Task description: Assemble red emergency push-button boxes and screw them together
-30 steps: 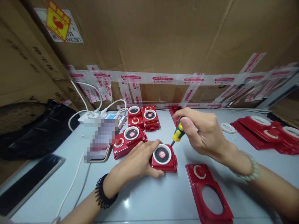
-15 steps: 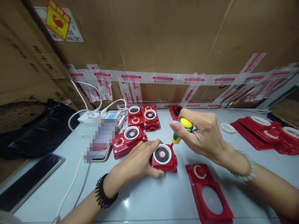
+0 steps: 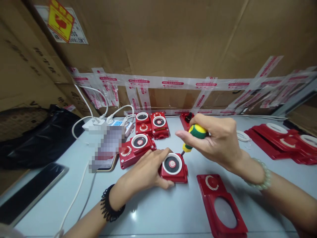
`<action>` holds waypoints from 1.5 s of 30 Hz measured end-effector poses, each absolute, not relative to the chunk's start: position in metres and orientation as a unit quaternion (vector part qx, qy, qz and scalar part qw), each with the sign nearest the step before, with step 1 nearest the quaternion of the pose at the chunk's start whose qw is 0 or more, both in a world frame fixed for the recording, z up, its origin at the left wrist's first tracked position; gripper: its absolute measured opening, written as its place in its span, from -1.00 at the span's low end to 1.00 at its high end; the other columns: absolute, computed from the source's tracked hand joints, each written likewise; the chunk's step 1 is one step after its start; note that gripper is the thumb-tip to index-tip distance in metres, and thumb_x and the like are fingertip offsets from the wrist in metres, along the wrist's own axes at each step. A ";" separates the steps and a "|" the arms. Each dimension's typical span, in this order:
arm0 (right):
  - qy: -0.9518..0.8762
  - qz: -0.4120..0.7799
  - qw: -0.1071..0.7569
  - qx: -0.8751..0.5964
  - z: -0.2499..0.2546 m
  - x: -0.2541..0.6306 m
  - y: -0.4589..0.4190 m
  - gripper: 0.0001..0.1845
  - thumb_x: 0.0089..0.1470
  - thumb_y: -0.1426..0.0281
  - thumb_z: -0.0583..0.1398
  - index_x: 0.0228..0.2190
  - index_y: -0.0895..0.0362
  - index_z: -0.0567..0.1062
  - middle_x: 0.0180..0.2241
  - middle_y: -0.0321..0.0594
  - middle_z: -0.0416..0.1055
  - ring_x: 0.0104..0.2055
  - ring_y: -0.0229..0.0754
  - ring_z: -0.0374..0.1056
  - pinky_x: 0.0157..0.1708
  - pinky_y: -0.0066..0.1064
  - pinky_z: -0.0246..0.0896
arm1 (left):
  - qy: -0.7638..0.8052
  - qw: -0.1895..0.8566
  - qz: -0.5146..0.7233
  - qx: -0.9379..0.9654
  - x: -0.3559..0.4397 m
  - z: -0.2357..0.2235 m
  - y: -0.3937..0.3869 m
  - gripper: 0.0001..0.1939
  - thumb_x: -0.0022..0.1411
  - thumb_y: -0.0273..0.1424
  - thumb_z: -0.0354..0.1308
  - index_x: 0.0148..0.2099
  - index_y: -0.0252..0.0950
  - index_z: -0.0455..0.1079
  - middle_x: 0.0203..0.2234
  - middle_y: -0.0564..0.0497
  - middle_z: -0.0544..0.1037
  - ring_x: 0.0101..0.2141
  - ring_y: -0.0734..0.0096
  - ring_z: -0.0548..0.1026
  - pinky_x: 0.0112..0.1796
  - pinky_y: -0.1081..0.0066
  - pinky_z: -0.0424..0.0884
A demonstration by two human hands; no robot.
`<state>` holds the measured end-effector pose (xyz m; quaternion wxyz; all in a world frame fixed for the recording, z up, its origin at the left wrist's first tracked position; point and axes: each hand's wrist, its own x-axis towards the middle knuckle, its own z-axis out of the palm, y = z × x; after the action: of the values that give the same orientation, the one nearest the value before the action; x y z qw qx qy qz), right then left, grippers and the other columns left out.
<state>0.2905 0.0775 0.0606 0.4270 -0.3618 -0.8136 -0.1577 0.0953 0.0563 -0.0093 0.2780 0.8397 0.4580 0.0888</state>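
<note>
My left hand (image 3: 146,168) is closed around the left side of a red housing (image 3: 182,175), which has a white ring and a dark round centre. The housing rests on the table, its left part hidden under my fingers. In my right hand (image 3: 218,142) is a screwdriver (image 3: 197,132) with a yellow and green handle. Its tip meets the housing's far right corner. To the right, near the front edge, lies a red cover (image 3: 223,198) with a large round opening.
Several finished-looking red units (image 3: 137,147) sit behind my left hand. More red covers (image 3: 284,142) lie at the right, beside a white ring (image 3: 242,136). A power strip (image 3: 116,125) with white cables, a phone (image 3: 109,165) and a dark flat device (image 3: 32,191) occupy the left. Cardboard (image 3: 160,39) stands behind.
The screwdriver handle has turned, showing more green, and my right hand has rotated slightly to the right. My left hand and the housing have stayed in place.
</note>
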 end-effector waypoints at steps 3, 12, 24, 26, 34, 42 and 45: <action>-0.825 -0.169 0.407 -0.352 0.057 0.292 0.078 -0.52 0.23 0.12 0.01 -0.59 0.14 0.39 -0.67 -0.29 0.29 -0.62 -0.32 0.18 -0.60 -0.40 0.00 | 0.457 0.278 0.088 0.840 0.096 -0.007 0.055 -0.48 -0.07 -0.22 0.35 -0.10 -0.21 0.22 -0.17 -0.05 0.46 -0.18 0.06 0.41 -0.18 0.24 0.28; -0.885 0.125 0.344 -0.287 0.066 0.302 0.077 -0.72 0.24 0.35 -0.01 -0.08 0.12 0.38 -0.31 -0.27 0.49 -0.39 -0.32 0.38 -0.32 -0.43 0.27 | 0.452 0.279 0.095 0.842 0.095 -0.006 0.056 -0.50 -0.05 -0.20 0.33 -0.09 -0.20 0.24 -0.21 0.00 0.47 -0.21 0.11 0.42 -0.21 0.28 0.28; -0.834 -0.026 0.416 -0.362 0.058 0.288 0.081 -0.75 0.18 0.19 0.12 -0.40 0.11 0.39 -0.49 -0.30 0.42 -0.47 -0.31 0.30 -0.44 -0.44 0.17 | 0.450 0.273 0.099 0.845 0.094 -0.008 0.055 -0.46 -0.06 -0.20 0.35 -0.06 -0.22 0.25 -0.18 -0.03 0.47 -0.19 0.08 0.42 -0.20 0.25 0.30; -0.860 0.044 0.396 -0.318 0.059 0.291 0.078 -0.78 0.22 0.28 0.08 -0.15 0.11 0.39 -0.18 -0.18 0.46 -0.19 -0.24 0.39 -0.23 -0.40 0.25 | 0.446 0.277 0.102 0.845 0.095 -0.007 0.055 -0.48 -0.06 -0.22 0.36 -0.08 -0.22 0.26 -0.18 -0.04 0.47 -0.19 0.08 0.42 -0.20 0.24 0.30; -0.882 0.206 0.317 -0.281 0.072 0.305 0.073 -0.76 0.21 0.33 0.09 -0.11 0.14 0.39 -0.21 -0.20 0.46 -0.30 -0.29 0.40 -0.27 -0.43 0.27 | 0.446 0.278 0.100 0.845 0.095 -0.007 0.056 -0.52 -0.05 -0.25 0.34 -0.11 -0.23 0.25 -0.20 -0.03 0.48 -0.20 0.09 0.43 -0.21 0.25 0.30; -0.809 -0.003 0.451 -0.376 0.057 0.288 0.081 -0.50 -0.05 0.05 0.27 -0.65 0.10 0.18 -0.72 -0.45 0.08 -0.65 -0.40 -0.07 -0.64 -0.42 -0.13 | 0.448 0.279 0.097 0.844 0.094 -0.010 0.056 -0.44 -0.05 -0.22 0.33 -0.02 -0.21 0.24 -0.11 -0.07 0.47 -0.12 0.03 0.42 -0.13 0.19 0.31; -0.808 0.015 0.459 -0.370 0.053 0.289 0.081 -0.62 0.08 0.11 0.19 -0.57 0.11 0.29 -0.66 -0.40 0.23 -0.61 -0.37 0.10 -0.57 -0.45 0.03 | 0.452 0.274 0.094 0.844 0.094 -0.010 0.056 -0.45 -0.07 -0.20 0.34 -0.05 -0.20 0.25 -0.15 -0.05 0.47 -0.16 0.05 0.43 -0.17 0.21 0.31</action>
<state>0.2891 0.0813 0.0531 0.4586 -0.3704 -0.8076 0.0154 0.0937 0.0558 -0.0104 0.2741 0.8438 0.4516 0.0945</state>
